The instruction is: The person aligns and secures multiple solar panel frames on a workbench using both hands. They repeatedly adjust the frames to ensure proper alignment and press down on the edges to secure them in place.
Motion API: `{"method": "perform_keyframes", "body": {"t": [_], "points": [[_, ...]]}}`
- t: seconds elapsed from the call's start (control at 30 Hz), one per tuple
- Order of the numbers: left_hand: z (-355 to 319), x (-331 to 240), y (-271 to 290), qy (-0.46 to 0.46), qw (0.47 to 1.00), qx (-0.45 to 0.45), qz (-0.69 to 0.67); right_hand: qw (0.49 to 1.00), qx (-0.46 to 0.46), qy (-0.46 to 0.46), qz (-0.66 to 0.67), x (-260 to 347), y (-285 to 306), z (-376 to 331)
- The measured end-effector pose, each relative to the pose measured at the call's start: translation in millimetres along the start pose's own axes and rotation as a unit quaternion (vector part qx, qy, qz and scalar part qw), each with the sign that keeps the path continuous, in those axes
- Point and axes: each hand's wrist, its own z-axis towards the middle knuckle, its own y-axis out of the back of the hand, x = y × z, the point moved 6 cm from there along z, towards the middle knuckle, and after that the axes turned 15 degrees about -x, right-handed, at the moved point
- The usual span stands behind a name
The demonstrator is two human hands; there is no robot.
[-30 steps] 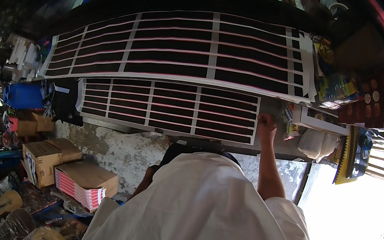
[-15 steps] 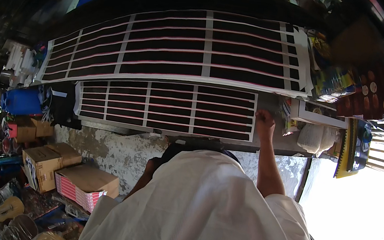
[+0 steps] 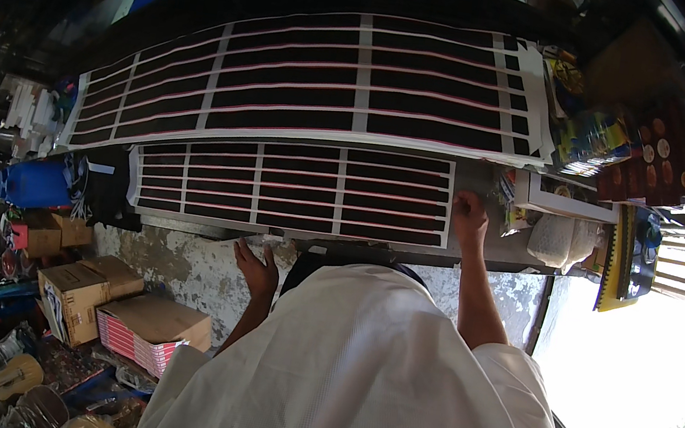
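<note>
Your right hand (image 3: 470,217): fingers curled, at right end of near striped sheet (image 3: 297,192); cannot tell whether sheet is pinched. Your left hand (image 3: 258,272): fingers spread wide, near front edge of counter (image 3: 492,247). Near striped sheet: flat on counter before you. Larger striped sheets (image 3: 285,77): just behind it. Pale wrapped bundle (image 3: 560,242): to right of your right hand

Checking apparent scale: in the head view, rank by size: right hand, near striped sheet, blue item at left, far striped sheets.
1. Far striped sheets
2. Near striped sheet
3. Blue item at left
4. Right hand
</note>
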Motion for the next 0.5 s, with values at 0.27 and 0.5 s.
{"method": "perform_keyframes", "body": {"t": [0.27, 0.5], "points": [[14.6, -39.5, 2.6, -0.107, 0.99, 0.062, 0.064, 0.991, 0.049, 0.123, -0.019, 34.0, 53.1, -47.3], [10.0, -40.7, -5.6, -0.104, 0.988, 0.064, 0.091, 0.982, 0.116, 0.145, -0.024, 54.4, 64.2, -78.2]]}}
